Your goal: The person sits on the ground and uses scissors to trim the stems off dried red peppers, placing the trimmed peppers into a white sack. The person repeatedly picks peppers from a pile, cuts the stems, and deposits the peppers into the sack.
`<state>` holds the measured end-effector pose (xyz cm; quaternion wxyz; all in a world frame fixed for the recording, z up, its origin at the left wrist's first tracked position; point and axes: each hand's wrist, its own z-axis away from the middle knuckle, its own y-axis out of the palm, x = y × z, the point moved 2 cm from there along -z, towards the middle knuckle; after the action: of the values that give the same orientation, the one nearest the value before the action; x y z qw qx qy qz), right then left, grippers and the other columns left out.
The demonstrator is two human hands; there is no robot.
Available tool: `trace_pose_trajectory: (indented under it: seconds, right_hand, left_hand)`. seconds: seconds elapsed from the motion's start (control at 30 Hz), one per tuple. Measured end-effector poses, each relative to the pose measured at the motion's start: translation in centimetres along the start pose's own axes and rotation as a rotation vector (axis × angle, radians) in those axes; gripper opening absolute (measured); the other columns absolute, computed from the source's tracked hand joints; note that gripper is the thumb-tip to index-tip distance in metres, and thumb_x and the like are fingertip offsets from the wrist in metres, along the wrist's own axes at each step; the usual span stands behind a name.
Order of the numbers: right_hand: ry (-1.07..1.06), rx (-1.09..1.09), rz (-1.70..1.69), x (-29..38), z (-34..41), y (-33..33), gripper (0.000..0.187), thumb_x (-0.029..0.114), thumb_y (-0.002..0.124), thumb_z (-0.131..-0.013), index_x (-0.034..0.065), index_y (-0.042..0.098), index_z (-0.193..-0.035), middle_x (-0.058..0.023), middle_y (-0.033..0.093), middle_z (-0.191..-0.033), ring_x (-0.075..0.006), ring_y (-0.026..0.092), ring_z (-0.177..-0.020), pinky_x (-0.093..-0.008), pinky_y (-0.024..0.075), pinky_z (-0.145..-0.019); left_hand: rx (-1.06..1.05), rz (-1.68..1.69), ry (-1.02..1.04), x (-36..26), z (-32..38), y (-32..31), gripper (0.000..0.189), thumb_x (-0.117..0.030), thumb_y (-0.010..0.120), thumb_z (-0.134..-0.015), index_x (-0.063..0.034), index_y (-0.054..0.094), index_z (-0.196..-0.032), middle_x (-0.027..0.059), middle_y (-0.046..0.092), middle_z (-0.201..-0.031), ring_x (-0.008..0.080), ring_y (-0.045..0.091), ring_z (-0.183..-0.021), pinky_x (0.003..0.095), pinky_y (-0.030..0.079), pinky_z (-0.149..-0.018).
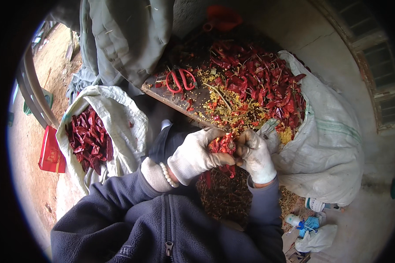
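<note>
My left hand [199, 153], in a white knit glove worn at the fingertips, grips a small bunch of dried red chili pods [223, 144] above the near edge of the board. My right hand [257, 154], gloved too, pinches at the right side of that bunch; what lies between its fingertips is hidden. Beyond both hands, a dark wooden board [161, 97] bears red-handled scissors [181, 81], loose yellow seeds and stems [232, 113], and a large heap of dried red chilies [263, 79].
An open white woven sack [130, 118] at left holds dark red chilies [90, 138]. Another woven sack [329, 141] lies right of the board. A red bag [51, 153] stands far left. At lower right are a white bottle [293, 219] and a plastic bag [317, 240]. Gray cloth [125, 39] hangs top left.
</note>
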<state>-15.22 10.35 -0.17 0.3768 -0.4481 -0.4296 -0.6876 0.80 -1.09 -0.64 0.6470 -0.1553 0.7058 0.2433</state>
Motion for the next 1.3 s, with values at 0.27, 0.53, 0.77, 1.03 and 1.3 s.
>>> trace_pose_trajectory:
  seconds: [0.27, 0.53, 0.77, 1.03, 1.3]
  right_hand:
    - [0.161, 0.013, 0.192, -0.3, 0.2, -0.2, 0.013, -0.004, 0.062, -0.087, 0.0053, 0.053, -0.088, 0.0020, 0.054, -0.073, -0.0060, 0.052, -0.057, -0.0200, 0.0426, -0.050]
    - [-0.324, -0.014, 0.676, 1.1, 0.9, 0.2, 0.024, 0.020, 0.065, -0.091, -0.0002, 0.057, -0.099, -0.0044, 0.059, -0.089, -0.0096, 0.058, -0.071, -0.0225, 0.0487, -0.062]
    - [-0.911, -0.095, 1.532, 1.2, 1.3, 2.7, 0.020, 0.030, 0.064, -0.092, 0.0095, 0.062, -0.094, -0.0081, 0.061, -0.093, -0.0255, 0.063, -0.084, -0.0379, 0.0528, -0.065]
    - [-0.551, -0.166, 0.772, -0.5, 0.7, 2.5, 0.036, 0.028, 0.060, -0.099, -0.0010, 0.056, -0.079, -0.0107, 0.061, -0.076, -0.0240, 0.059, -0.064, -0.0341, 0.0478, -0.061]
    - [-0.224, -0.166, 0.354, -1.3, 1.5, 2.8, 0.033, 0.032, 0.062, -0.098, 0.0001, 0.055, -0.092, -0.0017, 0.055, -0.088, -0.0110, 0.051, -0.080, -0.0268, 0.0430, -0.071]
  left_hand:
    - [0.013, -0.417, 0.172, -0.2, 0.0, 0.3, 0.062, -0.046, 0.085, -0.074, 0.0011, 0.067, -0.110, 0.0152, 0.065, -0.088, 0.0292, 0.067, -0.079, 0.0353, 0.052, -0.069]
    - [0.023, -0.446, 0.088, -0.2, -0.2, 0.2, 0.046, -0.038, 0.079, -0.081, -0.0016, 0.068, -0.106, 0.0212, 0.067, -0.082, 0.0391, 0.066, -0.078, 0.0413, 0.053, -0.068]
    - [0.039, -0.429, 0.089, 0.7, -0.1, 0.8, 0.040, -0.027, 0.083, -0.073, -0.0018, 0.068, -0.101, 0.0182, 0.063, -0.081, 0.0364, 0.063, -0.074, 0.0398, 0.050, -0.065]
    - [0.071, -0.584, 0.089, 1.0, 0.1, 1.1, 0.038, -0.027, 0.079, -0.073, -0.0027, 0.068, -0.101, 0.0181, 0.064, -0.084, 0.0394, 0.065, -0.080, 0.0424, 0.052, -0.067]
    - [0.002, -0.581, 0.253, 1.8, 0.3, 1.4, 0.029, -0.025, 0.075, -0.073, -0.0023, 0.068, -0.089, 0.0174, 0.063, -0.074, 0.0391, 0.064, -0.069, 0.0434, 0.052, -0.060]
